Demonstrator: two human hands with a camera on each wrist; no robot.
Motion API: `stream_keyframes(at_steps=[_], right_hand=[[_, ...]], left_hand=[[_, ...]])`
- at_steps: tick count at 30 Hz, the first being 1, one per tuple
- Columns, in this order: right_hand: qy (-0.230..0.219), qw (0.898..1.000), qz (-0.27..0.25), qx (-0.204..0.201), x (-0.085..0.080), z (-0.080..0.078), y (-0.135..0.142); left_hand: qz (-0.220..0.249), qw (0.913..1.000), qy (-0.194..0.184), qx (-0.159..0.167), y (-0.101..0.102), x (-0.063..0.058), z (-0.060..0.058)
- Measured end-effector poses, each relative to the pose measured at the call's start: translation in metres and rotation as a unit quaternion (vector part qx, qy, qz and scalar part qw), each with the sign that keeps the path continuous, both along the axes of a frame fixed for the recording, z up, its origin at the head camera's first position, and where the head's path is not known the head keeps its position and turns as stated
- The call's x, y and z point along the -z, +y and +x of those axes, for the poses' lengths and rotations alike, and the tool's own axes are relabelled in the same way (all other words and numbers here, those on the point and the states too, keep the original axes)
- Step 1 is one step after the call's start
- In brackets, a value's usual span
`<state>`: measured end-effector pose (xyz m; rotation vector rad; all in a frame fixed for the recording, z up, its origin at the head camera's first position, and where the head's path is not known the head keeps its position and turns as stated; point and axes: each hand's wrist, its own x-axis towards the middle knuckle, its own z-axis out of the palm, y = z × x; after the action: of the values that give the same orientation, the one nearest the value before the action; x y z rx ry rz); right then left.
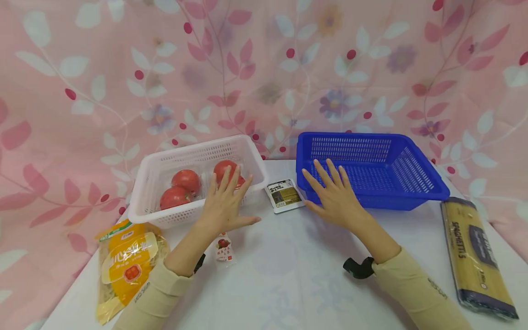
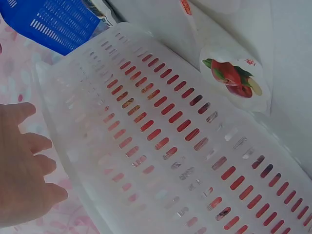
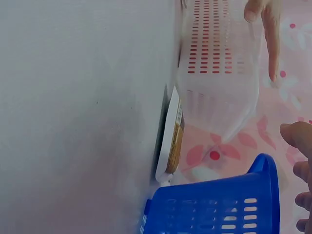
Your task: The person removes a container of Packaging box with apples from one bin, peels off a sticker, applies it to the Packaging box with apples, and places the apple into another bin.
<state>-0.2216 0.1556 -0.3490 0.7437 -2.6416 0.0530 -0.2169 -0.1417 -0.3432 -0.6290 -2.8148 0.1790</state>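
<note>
My left hand [image 1: 223, 208] hovers at the front right of a white basket [image 1: 142, 201], fingers spread and straight, nothing held. Inside that basket lie several red tomatoes [image 1: 175, 197], some in clear packaging and partly behind the fingers. My right hand [image 1: 336, 201], also spread, hangs by the front left corner of a blue basket [image 1: 387, 200], whose slotted floor shows. A flat sachet with a gold-brown label [image 1: 284, 195] lies between the baskets. Below the left hand is a small white packet with red fruit printed on it [image 1: 224, 250].
At the left a yellow bag [image 1: 128, 270] of pale food leans near the white basket. A long spaghetti pack [image 1: 474, 256] lies at the right edge of the white table [image 1: 284, 275]. Behind everything hangs a pink floral cloth [image 1: 264, 68].
</note>
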Motion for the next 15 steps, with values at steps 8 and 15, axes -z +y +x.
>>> stream_keyframes(at_steps=[8, 15], right_hand=[[-0.026, 0.999, -0.022, -0.023, -0.008, -0.003, -0.016], [-0.024, 0.999, -0.020, -0.043, -0.014, -0.009, -0.046]], left_hand=[[0.052, 0.9976, -0.047, -0.002, -0.004, -0.001, -0.002], [0.070, 0.9952, -0.064, -0.026, -0.012, 0.000, -0.005]])
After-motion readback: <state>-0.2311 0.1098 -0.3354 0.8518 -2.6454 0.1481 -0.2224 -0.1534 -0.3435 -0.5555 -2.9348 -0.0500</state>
